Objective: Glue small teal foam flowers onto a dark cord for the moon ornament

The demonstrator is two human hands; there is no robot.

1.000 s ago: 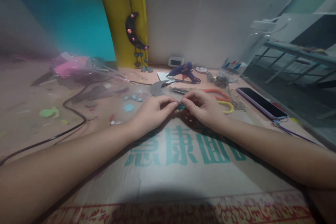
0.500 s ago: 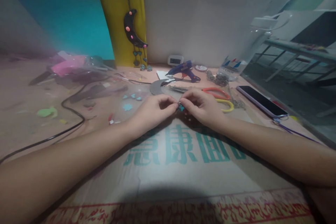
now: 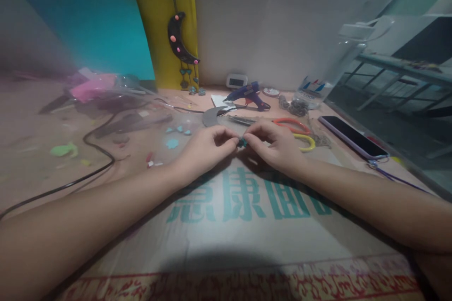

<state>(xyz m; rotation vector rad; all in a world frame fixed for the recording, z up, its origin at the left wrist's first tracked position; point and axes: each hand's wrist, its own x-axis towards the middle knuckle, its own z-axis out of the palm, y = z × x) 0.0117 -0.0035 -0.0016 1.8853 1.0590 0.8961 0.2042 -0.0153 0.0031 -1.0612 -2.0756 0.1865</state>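
My left hand (image 3: 206, 148) and my right hand (image 3: 275, 143) meet fingertip to fingertip over a flattened cardboard sheet (image 3: 247, 216) with teal printed characters. Both pinch a tiny teal piece (image 3: 242, 141) between thumbs and forefingers. Its shape is too small to make out. Just behind the hands lie a grey crescent cut-out (image 3: 211, 116) and a pair of pliers with orange and yellow handles (image 3: 298, 131).
A blue glue gun (image 3: 249, 94) lies at the back with a black cable (image 3: 92, 146) running left. A phone (image 3: 353, 136) rests at the right. Small teal cut-outs (image 3: 176, 134), a green scrap (image 3: 62, 150), a black moon ornament (image 3: 179, 42) and teal and yellow sheets (image 3: 88, 33) are there too.
Both hands stay pinched on the small teal piece; the fingers shift only slightly. The camera view has drifted a little.
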